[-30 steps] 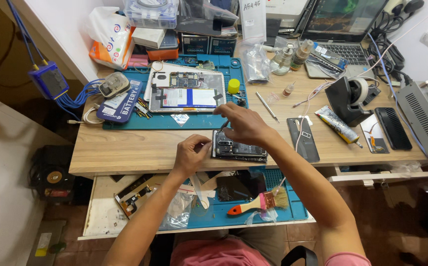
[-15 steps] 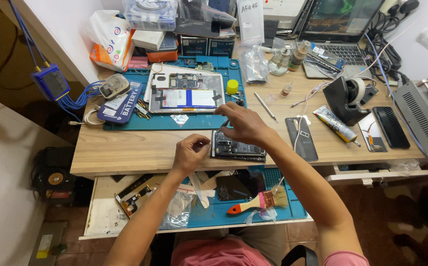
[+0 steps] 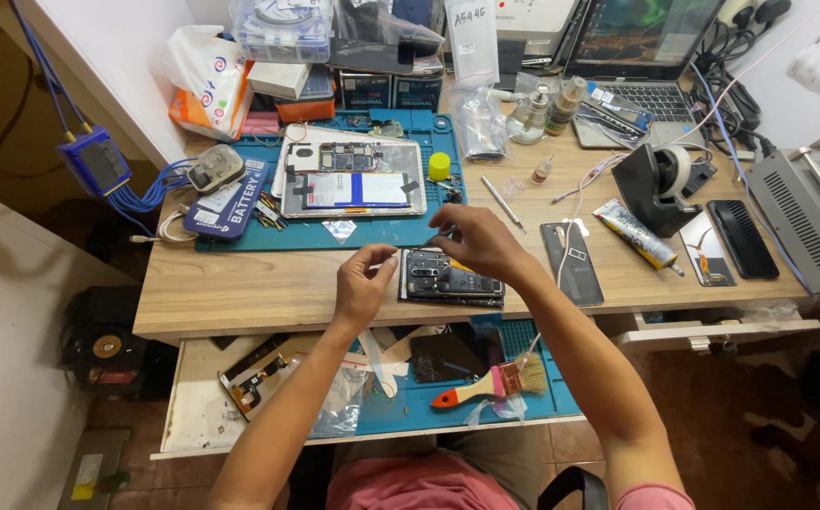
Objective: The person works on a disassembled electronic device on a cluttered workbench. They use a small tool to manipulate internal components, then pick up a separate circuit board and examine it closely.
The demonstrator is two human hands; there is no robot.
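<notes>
While both hands work over it, the entry runs as follows.

Opened phone (image 3: 452, 280): dark handset, back removed, boards and camera cluster exposed; lies flat at the front edge of the wooden desk (image 3: 240, 283), just below the blue work mat (image 3: 334, 231).

Right hand (image 3: 478, 238): hovers over the top edge of the opened phone, fingers curled and pinched together; whether a small part sits between the fingertips cannot be told.

Left hand (image 3: 364, 283): just left of the phone, loosely closed around a thin tool (image 3: 383, 253) whose tip points toward the phone's upper corner.

Second opened device (image 3: 353, 179): larger, on the blue work mat, well behind the hands.

Yellow cap (image 3: 439, 166): on the mat, right of that device.

Loose back cover (image 3: 571, 262): dark, flat on the desk, just right of the right forearm.

Glue tube (image 3: 634, 234): beyond the cover, near the tape dispenser (image 3: 667, 184).

Brush (image 3: 485, 385): red handle, in the open drawer (image 3: 202, 416) below the desk edge.

Risk, slip: judged likely if the tool skids off the corner, scratching a board or tearing a ribbon cable.

Risk, loss: any tiny part pinched free could drop past the desk edge into the cluttered drawer.

Risk, shift: the phone sits unclamped near the edge; sideways pressure could push it off.
</notes>
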